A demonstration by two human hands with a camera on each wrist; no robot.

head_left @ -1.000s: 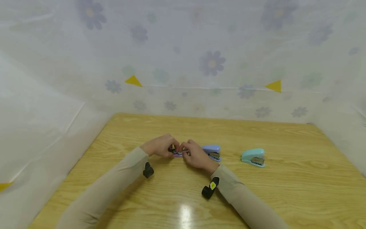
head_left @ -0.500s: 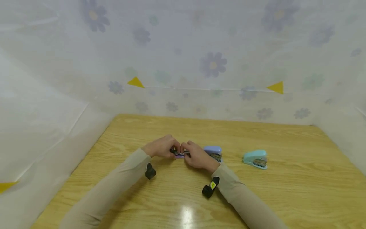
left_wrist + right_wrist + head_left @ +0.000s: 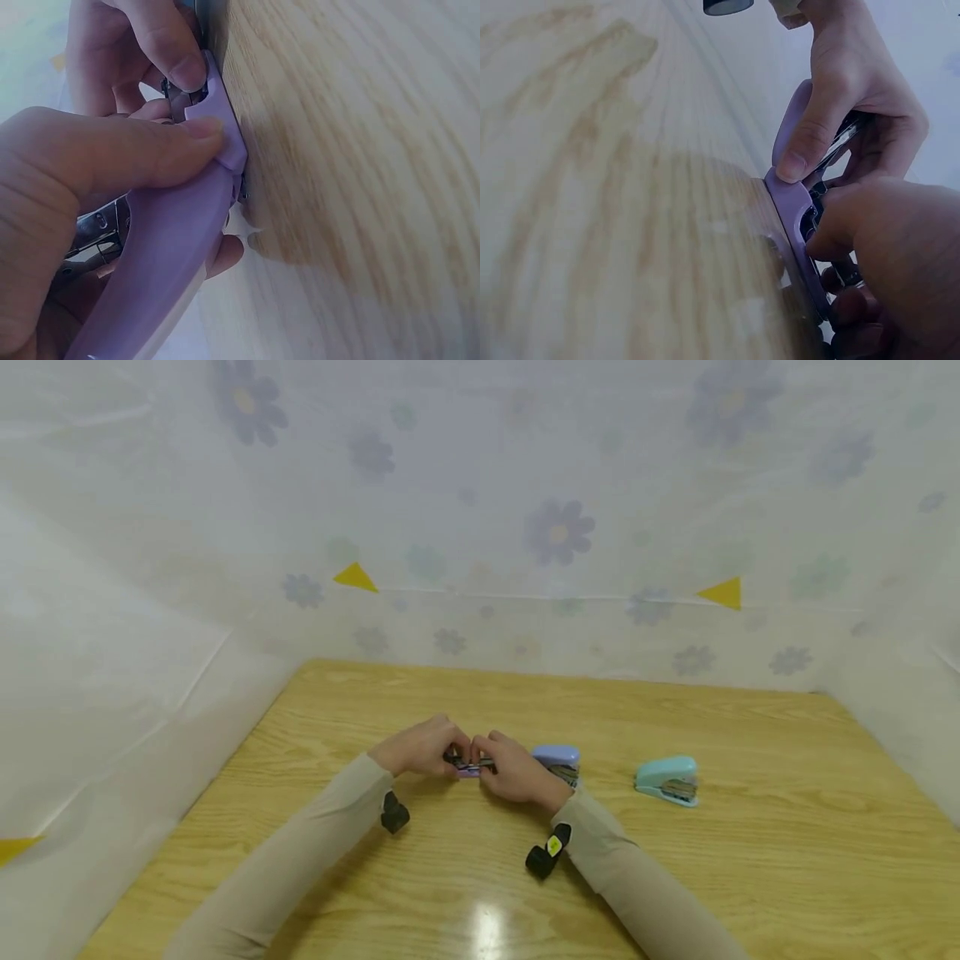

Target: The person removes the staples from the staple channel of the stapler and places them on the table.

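A purple stapler [image 3: 172, 225] lies opened out on the table, its metal magazine exposed and partly hidden by fingers. My left hand [image 3: 422, 747] grips it by the hinge end, thumb pressed on the purple base and fingers curled round the body in the left wrist view. At the other end, my right hand [image 3: 517, 772] pinches the stapler between thumb and fingers, over the metal part. In the right wrist view, both hands meet closely along the purple base [image 3: 787, 202]. Just beyond the right hand stands a blue-violet stapler [image 3: 557, 753], partly covered by that hand.
A mint-green stapler [image 3: 666, 773] stands farther right on the wooden table [image 3: 450, 877]. A flowered white sheet [image 3: 480, 510] hangs behind and at the sides. Each wrist carries a black camera, such as the right one [image 3: 542, 862].
Both hands stay at the purple stapler, with only slight finger movement. The head view has shifted a little; the other staplers stand where they were.
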